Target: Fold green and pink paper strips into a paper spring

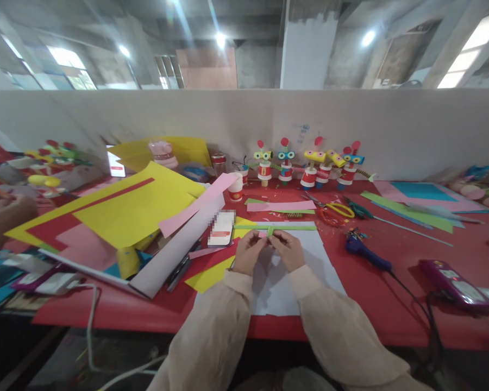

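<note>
My left hand [248,253] and my right hand [290,251] meet over a pale sheet of paper [313,279]. Pinched between their fingertips is a small piece of folded paper strips [270,232], green with a bit of pink at its left. Both hands are closed on it, and the fingers hide part of the folds. Just beyond them a long green strip [297,226] lies across the top of the sheet. A phone [221,228] rests to the left of my left hand, near yellow paper [214,272].
Several paper-cup figures [285,171] stand along the partition. Scissors [338,212], pliers [357,208] and a blue glue gun [367,252] lie to the right. At left are large yellow sheets [134,212] and a rolled white sheet [179,244]. Another person's hand [8,217] shows at far left.
</note>
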Tool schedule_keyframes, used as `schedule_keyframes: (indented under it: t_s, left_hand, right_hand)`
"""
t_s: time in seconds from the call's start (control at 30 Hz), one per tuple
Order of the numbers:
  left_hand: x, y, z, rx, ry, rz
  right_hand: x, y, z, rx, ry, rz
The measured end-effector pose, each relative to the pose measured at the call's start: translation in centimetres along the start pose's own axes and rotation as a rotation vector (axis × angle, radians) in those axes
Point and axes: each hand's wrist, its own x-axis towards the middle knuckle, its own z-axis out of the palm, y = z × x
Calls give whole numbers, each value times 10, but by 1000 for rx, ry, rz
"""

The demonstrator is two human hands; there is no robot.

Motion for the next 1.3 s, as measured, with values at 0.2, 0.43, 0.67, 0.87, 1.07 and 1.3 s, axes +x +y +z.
schedule_keyframes:
  t_s: [0.2, 0.43, 0.67, 0.87, 1.07, 1.3]
  left_hand:
    - [0, 1, 0, 16, -19, 11]
    - [0, 1, -2, -46, -58, -26]
    - [2, 0, -4, -84, -43, -62]
    - [4, -1, -5, -83, -20, -92]
    - [1, 3, -4, -126, -9, -157]
    - [2, 3, -4, -145, -28, -154]
  right_hand:
    - [0, 0, 0, 27, -11, 4]
    - [3, 8, -3, 38, 9, 3]
    - [5, 15, -2, 102, 0, 60]
    - [5, 17, -2, 93, 11, 57]
    - [3, 14, -4, 0, 7, 2]
    - [0, 5, -5, -11, -50, -78]
